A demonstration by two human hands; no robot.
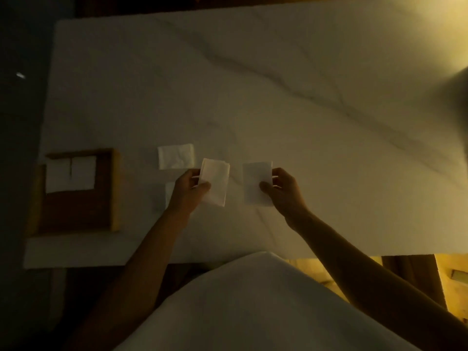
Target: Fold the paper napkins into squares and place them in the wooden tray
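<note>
Looking down through the head camera, I see a dimly lit white marble table (278, 97) with grey veins and a warm glow at two o'clock. Near the middle of the view, the person's two bare hands each hold a white paper napkin.

The left hand (188, 190), just toward eight o'clock from centre, pinches the left folded napkin (216, 183) by its left edge. The thumb lies across the front and the other fingers curl behind. This napkin is tilted, its top leaning toward one o'clock.

The right hand (283, 192), just toward four o'clock from centre, pinches the right folded napkin (255, 182) by its right edge, thumb on the front and fingers tucked behind. This napkin stands roughly straight. The two held napkins are near each other but apart, and I cannot tell whether either touches the table.

At eleven o'clock from the left hand, a loose napkin (176, 156) lies flat on the table. A faint pale sheet (169, 196) shows partly under the left wrist.

At nine o'clock sits the wooden tray (115, 191), near the table's left edge. Two square napkins (58, 177) lie side by side in its twelve o'clock half.

At six o'clock, the person's white garment (253, 312) fills the view's lower edge.
</note>
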